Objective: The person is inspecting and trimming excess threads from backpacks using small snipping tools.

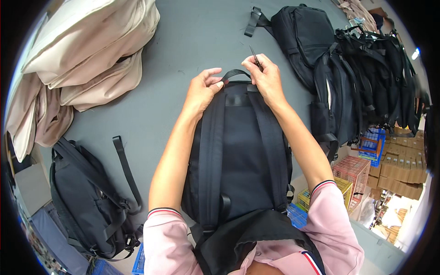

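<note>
A black backpack [243, 151] lies in front of me with its back panel and two padded shoulder straps facing up. My left hand [205, 89] pinches the left end of its top carry handle [234, 73] between thumb and fingers. At the handle's right end is my right hand [267, 80], with its fingertips against the webbing. It also holds dark, slim, pointed thread snips [255, 57], whose tip points up and away from the bag. The lower end of the backpack rests against my black apron [256, 231].
Beige fabric bags [91, 41] are piled at the far left of the grey table [183, 27]. Another black backpack [91, 201] lies at the near left. Several black backpacks [305, 36] crowd the right side. Plastic crates [352, 172] and cardboard boxes [403, 160] stand beyond the right edge.
</note>
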The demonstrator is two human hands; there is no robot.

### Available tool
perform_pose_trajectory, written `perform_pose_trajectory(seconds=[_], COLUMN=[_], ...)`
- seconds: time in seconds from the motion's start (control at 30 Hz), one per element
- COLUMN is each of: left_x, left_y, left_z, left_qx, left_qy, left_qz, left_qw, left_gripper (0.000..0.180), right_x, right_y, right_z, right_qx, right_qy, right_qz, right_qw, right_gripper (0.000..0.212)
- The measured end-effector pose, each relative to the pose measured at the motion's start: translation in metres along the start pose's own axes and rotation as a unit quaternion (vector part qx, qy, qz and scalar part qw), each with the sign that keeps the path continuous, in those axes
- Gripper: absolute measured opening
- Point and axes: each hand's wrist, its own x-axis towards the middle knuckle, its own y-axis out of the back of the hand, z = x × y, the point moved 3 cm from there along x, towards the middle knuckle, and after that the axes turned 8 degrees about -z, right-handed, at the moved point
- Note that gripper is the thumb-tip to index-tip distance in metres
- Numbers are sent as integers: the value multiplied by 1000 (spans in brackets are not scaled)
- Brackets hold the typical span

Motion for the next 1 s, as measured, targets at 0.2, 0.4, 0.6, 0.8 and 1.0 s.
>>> perform_pose_trajectory(seconds=[0.2, 0.4, 0.6, 0.8, 1.0], left_x=[0, -6, -8, -6, -7], left_y=[-4, -9, -12, -8, -9], left_z=[-5, -2, -1, -4, -3], left_qx=[51, 152, 179, 222, 212], left_qy=[-51, -85, -93, -119, -99], left_qz=[26, 66, 78, 96, 86], left_qw=[997, 983, 976, 963, 968], left_gripper=[39, 42, 39, 34, 22], right_x=[-9, -4, -14, -27, -18], right_y=[-10, -14, -11, -1, -8], right_z=[-21, -28, -14, -10, -15], right_qx=[-266, -397, -333, 80, -298], right_qy=[146, 140, 130, -61, 179], right_qz=[-92, -142, -148, -158, -61], right_qw=[949, 896, 922, 982, 936], right_gripper=[14, 16, 12, 5, 14])
